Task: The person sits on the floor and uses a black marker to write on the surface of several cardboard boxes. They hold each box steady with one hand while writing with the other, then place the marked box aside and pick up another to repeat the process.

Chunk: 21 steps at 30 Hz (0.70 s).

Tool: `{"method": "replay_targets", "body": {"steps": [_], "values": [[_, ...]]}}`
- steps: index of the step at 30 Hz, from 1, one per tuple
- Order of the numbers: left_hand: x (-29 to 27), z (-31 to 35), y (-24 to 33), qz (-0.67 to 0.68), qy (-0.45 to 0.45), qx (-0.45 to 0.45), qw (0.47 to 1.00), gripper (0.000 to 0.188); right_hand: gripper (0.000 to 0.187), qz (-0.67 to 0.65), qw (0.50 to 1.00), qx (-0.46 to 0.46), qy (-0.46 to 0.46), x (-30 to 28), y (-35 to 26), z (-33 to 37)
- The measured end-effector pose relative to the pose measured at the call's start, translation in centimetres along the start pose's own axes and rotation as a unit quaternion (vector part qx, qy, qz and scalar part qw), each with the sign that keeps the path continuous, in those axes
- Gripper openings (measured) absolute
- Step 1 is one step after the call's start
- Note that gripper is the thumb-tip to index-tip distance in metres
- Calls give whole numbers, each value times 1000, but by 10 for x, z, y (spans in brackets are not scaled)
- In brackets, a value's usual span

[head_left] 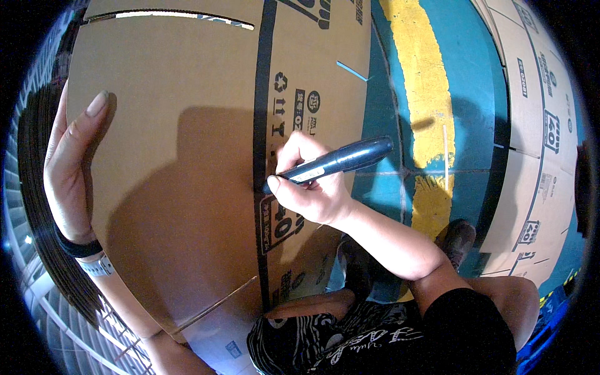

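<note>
A flat brown cardboard sheet [187, 75] with slots and black printing stands tilted in front of me. My right hand [315, 187] is closed around a thick dark marker pen [350, 156]. The pen's tip end meets the sheet at the black printed band [263, 112], and the fingers hide the very tip. At the sheet's left edge is my left hand [72, 156], its thumb lying on the front face and its other fingers mostly hidden behind. That hand grips the sheet by this edge. A dark band and a pale watch-like strap circle the left wrist.
On the left, a stack of dark-edged flat sheets [37, 169] sits beside grey metal bars [47, 300]. More printed cardboard [525, 125] stands at the right. The floor [478, 69] is teal with a worn yellow stripe [428, 81]. My shoe [459, 240] rests near the stripe.
</note>
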State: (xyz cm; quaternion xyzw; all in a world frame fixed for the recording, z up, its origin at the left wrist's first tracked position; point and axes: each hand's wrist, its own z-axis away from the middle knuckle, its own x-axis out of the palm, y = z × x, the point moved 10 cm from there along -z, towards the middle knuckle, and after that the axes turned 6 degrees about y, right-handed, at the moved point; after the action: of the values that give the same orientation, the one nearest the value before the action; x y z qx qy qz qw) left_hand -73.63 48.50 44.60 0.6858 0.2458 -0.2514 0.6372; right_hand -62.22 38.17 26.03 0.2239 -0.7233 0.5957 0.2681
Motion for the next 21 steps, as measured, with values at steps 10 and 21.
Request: {"method": "replay_targets", "body": {"steps": [10, 21], "values": [[-2, 1, 8, -24, -19, 27, 999, 45, 24, -4, 1000, 8, -5, 6, 0, 4], [1, 0, 8, -23, -9, 35, 999, 45, 22, 27, 1000, 14, 3, 5, 5, 9]]}}
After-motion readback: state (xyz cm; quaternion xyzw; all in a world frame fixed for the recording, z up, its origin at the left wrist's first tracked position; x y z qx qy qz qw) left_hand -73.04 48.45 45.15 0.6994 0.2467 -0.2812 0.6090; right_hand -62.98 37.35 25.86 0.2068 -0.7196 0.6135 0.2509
